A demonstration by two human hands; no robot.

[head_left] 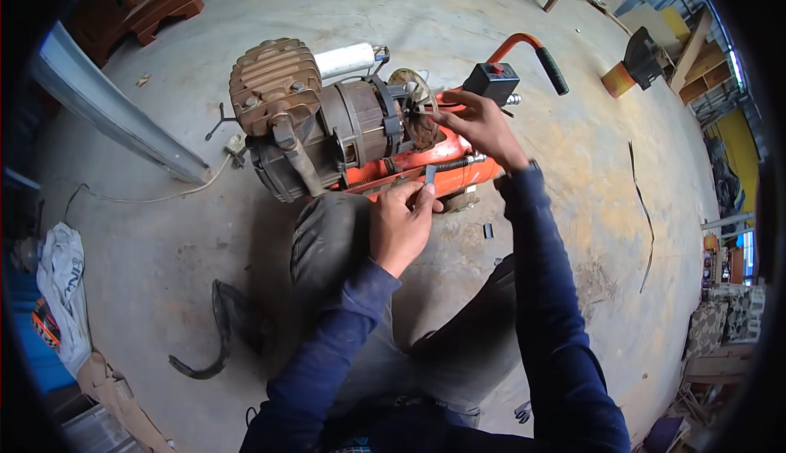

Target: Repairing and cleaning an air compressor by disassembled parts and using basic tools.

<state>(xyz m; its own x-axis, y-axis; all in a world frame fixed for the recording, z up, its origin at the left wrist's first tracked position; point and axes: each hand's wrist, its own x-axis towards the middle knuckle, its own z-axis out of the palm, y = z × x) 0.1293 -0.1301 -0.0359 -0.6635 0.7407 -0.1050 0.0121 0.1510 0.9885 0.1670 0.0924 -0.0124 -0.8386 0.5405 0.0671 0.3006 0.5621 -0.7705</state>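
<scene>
Compressor (360,129) sits on the concrete floor (327,11) in front of the person's knees, the motor (352,121) lying across its orange tank (475,178). At the motor's right end, a pale round disc (424,92) stands up beside the open, dark windings. The right hand (485,128) reaches in from the right, thumb and fingers bent toward each other at the disc's edge; whether the tips grip anything, I cannot tell. Lower and to the left, the left hand (404,222) has thumb and fingers together on a small grey piece (431,174), held upright just in front of the tank. A finned brown head (277,80) rises at the motor's left end, with a white cylinder (344,61) behind. Past the right hand are a black switch box (491,84) and an orange handle with a black grip (552,71). On the floor lie a small dark block (489,230), right of the left hand, a curved black part (217,334) at the lower left, and a long thin black strip (644,215) well off to the right.
</scene>
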